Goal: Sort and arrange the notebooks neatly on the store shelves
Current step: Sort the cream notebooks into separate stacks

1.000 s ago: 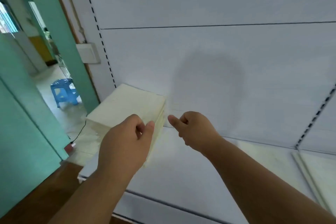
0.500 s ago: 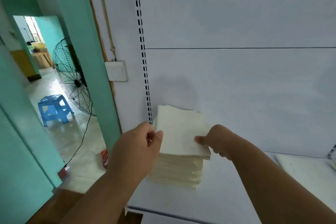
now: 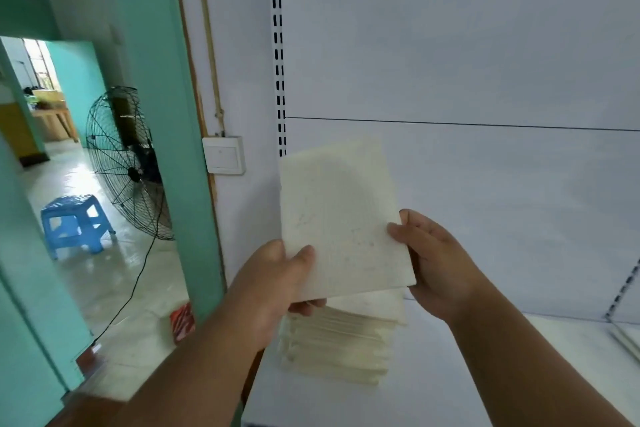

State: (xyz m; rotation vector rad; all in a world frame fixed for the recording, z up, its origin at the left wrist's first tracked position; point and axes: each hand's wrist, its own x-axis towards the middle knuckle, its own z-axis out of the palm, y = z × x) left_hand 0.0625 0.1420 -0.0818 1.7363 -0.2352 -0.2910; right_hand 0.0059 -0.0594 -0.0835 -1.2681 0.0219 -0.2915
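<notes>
Head cam has you holding one cream notebook [image 3: 341, 215] up with both hands, lifted just above the stack of notebooks [image 3: 341, 340] sitting at the left end of the white shelf [image 3: 502, 367]. Your left hand [image 3: 273, 284] pinches its lower left corner, thumb on top and fingers curled under. Your right hand [image 3: 433, 263] grips the right edge, thumb on the cover. Through the doorway on the left there's a black floor fan [image 3: 121, 159] and a blue stool [image 3: 74, 222].
</notes>
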